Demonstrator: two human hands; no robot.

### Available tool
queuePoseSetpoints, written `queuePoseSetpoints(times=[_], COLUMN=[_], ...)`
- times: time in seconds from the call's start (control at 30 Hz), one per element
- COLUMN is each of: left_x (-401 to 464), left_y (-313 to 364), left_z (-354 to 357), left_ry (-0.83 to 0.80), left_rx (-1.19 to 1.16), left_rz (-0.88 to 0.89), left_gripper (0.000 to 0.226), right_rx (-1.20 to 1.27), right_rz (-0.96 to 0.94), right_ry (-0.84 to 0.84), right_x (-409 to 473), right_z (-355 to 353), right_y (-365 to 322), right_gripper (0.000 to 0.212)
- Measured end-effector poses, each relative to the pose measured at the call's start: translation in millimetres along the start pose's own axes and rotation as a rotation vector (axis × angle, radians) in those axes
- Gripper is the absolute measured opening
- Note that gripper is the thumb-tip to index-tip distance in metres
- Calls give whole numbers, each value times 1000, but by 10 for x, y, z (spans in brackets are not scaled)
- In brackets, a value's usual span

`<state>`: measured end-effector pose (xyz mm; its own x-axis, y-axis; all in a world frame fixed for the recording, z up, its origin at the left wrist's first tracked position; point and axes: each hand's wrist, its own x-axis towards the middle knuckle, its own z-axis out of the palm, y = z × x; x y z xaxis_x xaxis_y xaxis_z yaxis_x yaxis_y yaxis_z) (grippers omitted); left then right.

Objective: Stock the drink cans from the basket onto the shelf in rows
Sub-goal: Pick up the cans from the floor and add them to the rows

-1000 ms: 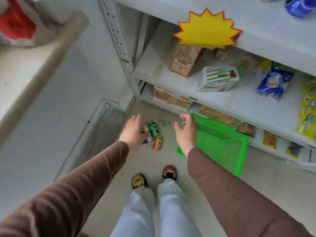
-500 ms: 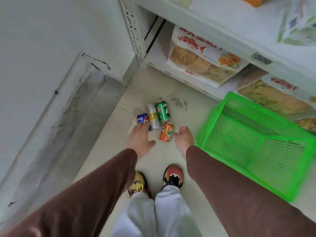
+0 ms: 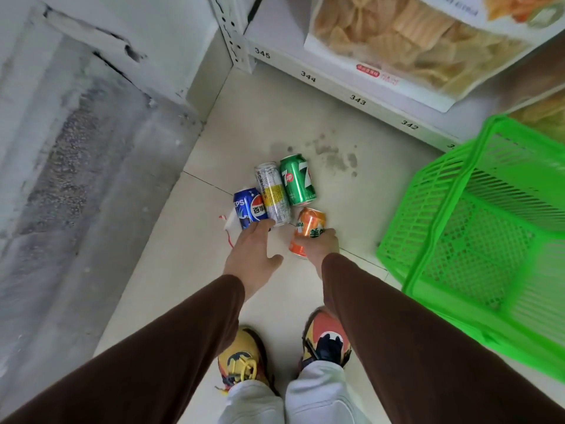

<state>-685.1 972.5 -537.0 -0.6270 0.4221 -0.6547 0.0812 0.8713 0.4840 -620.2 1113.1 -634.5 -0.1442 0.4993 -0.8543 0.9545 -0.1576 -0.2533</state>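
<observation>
Head view; steeply down; floor close

Green basket (image 3: 458, 240), orange can (image 3: 308, 223), blue can (image 3: 249, 208), brown sleeves (image 3: 397, 332)

The four cans on the floor are all glossy metal: the green can (image 3: 297, 179) and orange can (image 3: 308, 229) have a shiny sheen, the blue can (image 3: 249, 209) too, and the silver-and-yellow can (image 3: 273, 194) looks like bare brushed metal with print. The basket (image 3: 477, 240) on the right is bright green plastic lattice, smooth and a bit shiny. The floor tiles (image 3: 189, 255) are smooth, pale and matt-ish, with dirty smudges further away. On the far shelf (image 3: 351, 87), painted white metal, sits a glossy plastic snack bag (image 3: 397, 41). The sleeves (image 3: 428, 347) are soft matt brown cloth. The wall base (image 3: 61, 179) on the left is rough, gritty concrete.
</observation>
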Motion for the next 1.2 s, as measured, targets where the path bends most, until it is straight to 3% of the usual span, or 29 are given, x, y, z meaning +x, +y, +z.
queuePoseSetpoints(times=[0.27, 0.53, 0.93, 1.2], left_x=[-177, -1012, -3159, -4137], left_y=[90, 1156, 3560, 4923], left_z=[-158, -1118, -3178, -3721], left_ry=[-17, 53, 264, 319], left_rx=[13, -12, -75, -43], left_rz=[2, 45, 506, 783], left_gripper=[69, 70, 68, 70], right_rx=[243, 390, 604, 777], right_rz=[33, -224, -698, -888], right_ry=[-114, -110, 214, 378], right_x=[-307, -2036, -5247, -6554], right_z=[-232, -1451, -3730, -4984], right_y=[5, -642, -1688, -1855], right_gripper=[59, 45, 42, 53])
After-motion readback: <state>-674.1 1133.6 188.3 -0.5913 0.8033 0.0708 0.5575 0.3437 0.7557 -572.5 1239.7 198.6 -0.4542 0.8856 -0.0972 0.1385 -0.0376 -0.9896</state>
